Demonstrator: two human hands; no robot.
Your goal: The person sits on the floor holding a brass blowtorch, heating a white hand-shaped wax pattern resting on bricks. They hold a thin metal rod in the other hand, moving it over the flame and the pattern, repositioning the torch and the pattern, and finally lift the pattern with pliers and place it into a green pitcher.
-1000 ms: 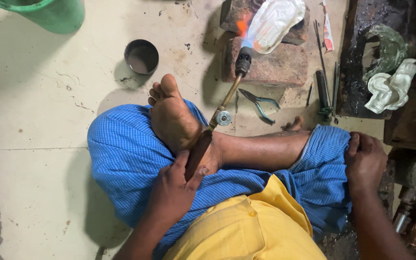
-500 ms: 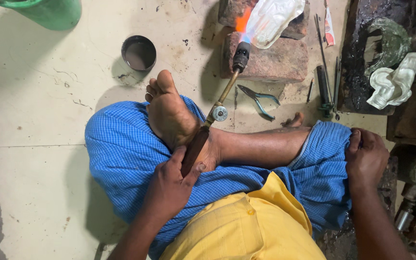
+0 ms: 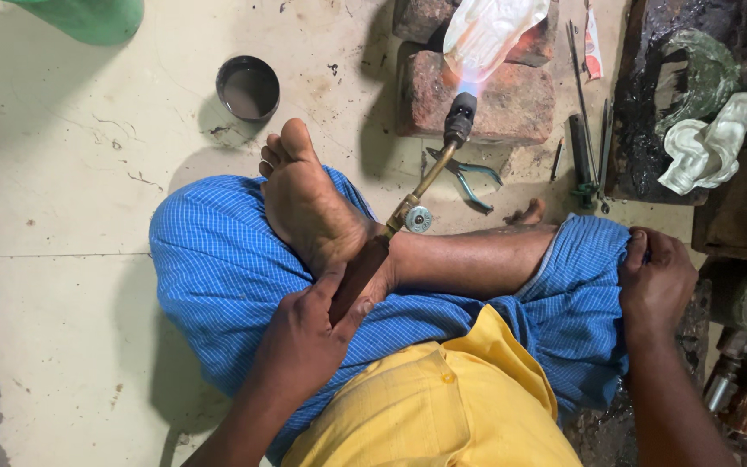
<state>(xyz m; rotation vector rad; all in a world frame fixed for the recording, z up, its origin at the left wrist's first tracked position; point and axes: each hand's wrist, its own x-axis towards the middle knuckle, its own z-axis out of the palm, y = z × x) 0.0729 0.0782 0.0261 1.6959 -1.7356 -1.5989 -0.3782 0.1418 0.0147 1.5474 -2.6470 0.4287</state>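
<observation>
The left hand (image 3: pixel 309 333) is closed around the dark handle of a brass blowtorch (image 3: pixel 408 212), fingers wrapped over the grip and thumb along its side; the handle lies against the ankle of the crossed bare foot (image 3: pixel 309 203), so the hand sits just below the foot; from the grip the torch runs up and to the right, its round valve knob (image 3: pixel 418 219) just beyond the foot and its dark nozzle (image 3: pixel 459 117) well clear of the hand; a pale flame (image 3: pixel 486 35) leaves the nozzle and plays over the red bricks (image 3: pixel 486 99), which lie up and to the right of the foot. The right hand (image 3: pixel 654 281) is clenched on a fold of the blue checked cloth (image 3: pixel 218 268) at the knee, far to the right of the foot, holding no tool; the cloth drapes both legs and lies under the foot. A pair of pliers (image 3: pixel 469 177) lies on the floor to the right of the foot, just beside the torch tube; a small round dark tin (image 3: pixel 247 88) stands above the foot, near the toes; thin metal tools (image 3: pixel 585 143) lie right of the bricks; a crumpled white rag (image 3: pixel 706 143) rests farther right still, well apart from the foot.
</observation>
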